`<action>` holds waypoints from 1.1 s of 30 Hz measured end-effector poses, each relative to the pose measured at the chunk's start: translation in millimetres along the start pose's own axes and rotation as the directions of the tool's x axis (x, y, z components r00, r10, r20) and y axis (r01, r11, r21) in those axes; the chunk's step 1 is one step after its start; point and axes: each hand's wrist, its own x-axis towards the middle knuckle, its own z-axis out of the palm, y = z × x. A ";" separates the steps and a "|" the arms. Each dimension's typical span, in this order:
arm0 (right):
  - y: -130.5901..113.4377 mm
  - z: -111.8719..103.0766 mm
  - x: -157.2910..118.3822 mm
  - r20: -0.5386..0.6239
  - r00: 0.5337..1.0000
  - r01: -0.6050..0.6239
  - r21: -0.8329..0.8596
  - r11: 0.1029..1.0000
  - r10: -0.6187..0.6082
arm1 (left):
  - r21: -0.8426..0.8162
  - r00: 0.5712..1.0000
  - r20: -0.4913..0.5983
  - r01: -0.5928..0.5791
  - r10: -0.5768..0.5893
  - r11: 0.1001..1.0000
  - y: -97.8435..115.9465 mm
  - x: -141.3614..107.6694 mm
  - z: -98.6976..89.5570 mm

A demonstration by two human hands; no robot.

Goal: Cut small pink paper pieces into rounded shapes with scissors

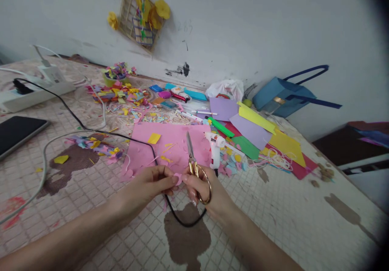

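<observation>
Between my two hands is a small pink paper piece [178,178]. My left hand [159,180] pinches its left side between thumb and fingers. The fingertips of my right hand [202,188] touch its right side, and that hand also holds gold-handled scissors [190,148] whose blades point up and away, nearly together. Beneath and beyond lies a pink sheet [141,135] scattered with scraps and a yellow paper piece [154,138]. A white glue gun [215,149] stands just right of the sheet.
A black cable [133,138] crosses the pink sheet and loops below my hands. Left are a phone [21,131] and a power strip [36,97]. Coloured sheets [253,129], white string [276,160] and a blue bag [282,97] are to the right. Paper scraps [121,92] pile up behind.
</observation>
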 end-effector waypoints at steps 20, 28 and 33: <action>-3.7 -6.5 -3.5 -0.007 1.000 -0.023 -0.050 0.998 0.023 | 0.106 0.999 0.020 -0.047 0.046 0.993 0.4 2.4 -4.9; -1.7 -5.5 -3.4 0.020 1.000 0.007 -0.056 0.998 -0.006 | 0.142 0.997 0.026 -0.073 0.070 0.987 -1.4 2.4 -3.7; -5.1 -6.5 -7.9 0.049 0.999 0.001 -0.074 0.997 0.003 | -0.006 0.993 0.076 -0.093 0.093 0.996 1.6 4.2 -9.4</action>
